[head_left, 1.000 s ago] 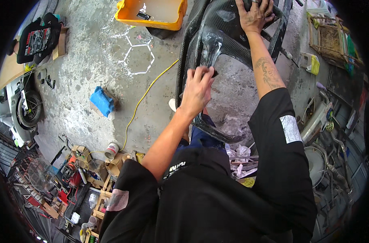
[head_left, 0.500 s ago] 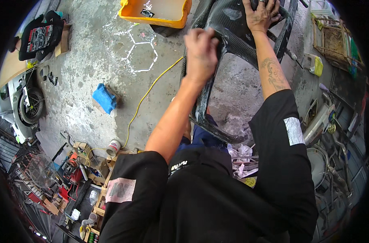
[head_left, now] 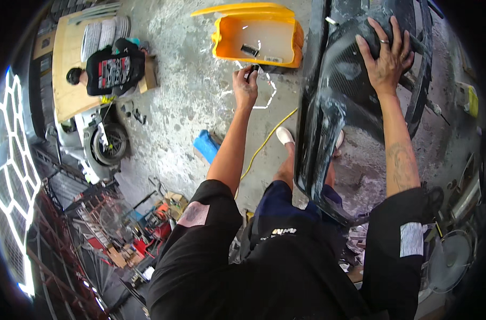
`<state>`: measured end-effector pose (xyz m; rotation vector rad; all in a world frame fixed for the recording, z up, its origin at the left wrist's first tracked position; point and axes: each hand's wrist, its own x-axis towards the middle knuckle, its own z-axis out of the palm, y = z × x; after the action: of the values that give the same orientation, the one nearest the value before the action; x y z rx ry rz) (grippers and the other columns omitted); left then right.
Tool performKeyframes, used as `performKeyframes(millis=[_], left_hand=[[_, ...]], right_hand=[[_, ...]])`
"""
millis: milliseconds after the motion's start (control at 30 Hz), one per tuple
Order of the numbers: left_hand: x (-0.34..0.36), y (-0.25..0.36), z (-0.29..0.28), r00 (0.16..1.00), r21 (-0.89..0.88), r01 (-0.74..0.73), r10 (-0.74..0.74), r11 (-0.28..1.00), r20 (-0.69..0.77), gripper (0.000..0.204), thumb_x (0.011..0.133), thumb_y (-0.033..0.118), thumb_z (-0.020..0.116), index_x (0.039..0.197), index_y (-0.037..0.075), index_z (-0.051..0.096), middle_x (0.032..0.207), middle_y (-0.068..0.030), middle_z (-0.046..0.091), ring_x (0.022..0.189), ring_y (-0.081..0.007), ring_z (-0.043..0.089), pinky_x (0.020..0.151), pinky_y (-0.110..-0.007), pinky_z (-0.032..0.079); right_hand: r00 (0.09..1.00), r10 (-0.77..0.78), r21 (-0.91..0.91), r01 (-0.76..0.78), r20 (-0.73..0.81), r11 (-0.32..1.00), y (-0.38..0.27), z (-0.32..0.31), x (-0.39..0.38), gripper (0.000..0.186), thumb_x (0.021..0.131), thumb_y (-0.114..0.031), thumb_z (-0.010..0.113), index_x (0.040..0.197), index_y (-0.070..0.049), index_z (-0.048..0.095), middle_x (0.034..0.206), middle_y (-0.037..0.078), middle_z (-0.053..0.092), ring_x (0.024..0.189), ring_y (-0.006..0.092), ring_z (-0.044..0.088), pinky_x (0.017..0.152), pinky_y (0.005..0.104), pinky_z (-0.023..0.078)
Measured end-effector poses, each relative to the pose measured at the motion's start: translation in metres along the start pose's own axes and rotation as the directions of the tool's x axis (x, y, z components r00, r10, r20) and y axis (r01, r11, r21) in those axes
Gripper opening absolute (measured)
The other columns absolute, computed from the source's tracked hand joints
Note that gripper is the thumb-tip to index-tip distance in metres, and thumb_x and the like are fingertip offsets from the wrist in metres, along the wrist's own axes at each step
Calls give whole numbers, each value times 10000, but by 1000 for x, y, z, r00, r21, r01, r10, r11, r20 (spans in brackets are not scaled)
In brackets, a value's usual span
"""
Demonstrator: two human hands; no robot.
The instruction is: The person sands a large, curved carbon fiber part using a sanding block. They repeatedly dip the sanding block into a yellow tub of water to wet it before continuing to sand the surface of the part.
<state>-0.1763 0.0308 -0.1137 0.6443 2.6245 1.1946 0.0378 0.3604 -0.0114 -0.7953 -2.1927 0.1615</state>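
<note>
My left hand (head_left: 245, 86) has its fingers closed around a small black object (head_left: 253, 70), just below the near rim of a yellow tub (head_left: 293, 45) of cloudy water. A dark pad (head_left: 249, 50) lies inside the tub. My right hand (head_left: 387, 61) rests open, fingers spread, on a large black carbon-fibre part (head_left: 339, 64) with a wet-looking, pale-streaked surface. That part stretches down past my legs on the right, its long edge beside my feet.
A person in black (head_left: 109, 74) is beside a plywood board (head_left: 69, 48) and tyres (head_left: 105, 33). A car wheel (head_left: 107, 144), blue cloth (head_left: 203, 144) and yellow cord (head_left: 261, 149) lie leftward. Cluttered tools (head_left: 131, 240) fill the lower left; a fan (head_left: 448, 258) stands lower right.
My left hand has left the carbon part and moved up and left toward the tub. The view has swung leftward, showing more of the other person. My right hand stays on the part.
</note>
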Motion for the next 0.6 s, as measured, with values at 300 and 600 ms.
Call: performKeyframes(millis=[300,600], left_hand=[[249,-233,185,785,276,-477,264,834,560,188,980,204,625,1057,92,754,1023,-192,742,905,-394,702,769,-502,564],[256,-291,267,752,457,-439,39,773,658,266,959,209,581,1125,103,760,1171,-232,737,1089,-444,697,947,-512,557]], right_hand=[[987,-18,-40,24,157,999,-14,7,5,623,921,-503,736,1423,-154,616,1679,213,326,1529,458,289,1240,594,190],[879,-470,27,470,83,882,32,20,21,668,914,-432,747,1477,-123,561,1670,240,279,1529,432,285,1261,515,210]])
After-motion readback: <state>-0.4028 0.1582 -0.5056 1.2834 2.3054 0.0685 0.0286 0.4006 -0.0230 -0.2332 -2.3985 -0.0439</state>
